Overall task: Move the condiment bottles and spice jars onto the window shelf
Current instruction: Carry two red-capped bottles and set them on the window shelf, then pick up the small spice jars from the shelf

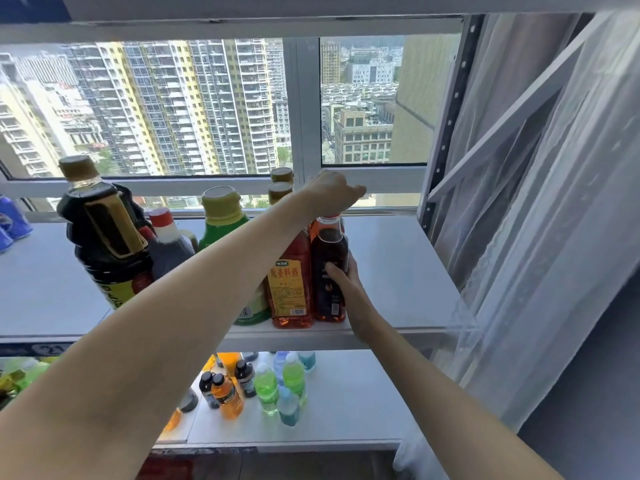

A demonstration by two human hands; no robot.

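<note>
Now | right grip grasping dark bottle | left grip atop its cap, unclear | seven shelf bottles

Daylit window onto towers — sheer, perhaps white, curtain right

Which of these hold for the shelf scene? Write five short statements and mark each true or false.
1. The right hand grips the dark bottle round its body. True.
2. The left hand rests on the lower shelf. False: it is over the dark bottle's cap, on the window shelf.
3. The dark bottle stands right of the orange bottle with a yellow label. True.
4. The small drink bottles stand on the window shelf. False: they are on the shelf below.
5. The soy sauce bottle has a red cap. False: its cap is gold.
</note>
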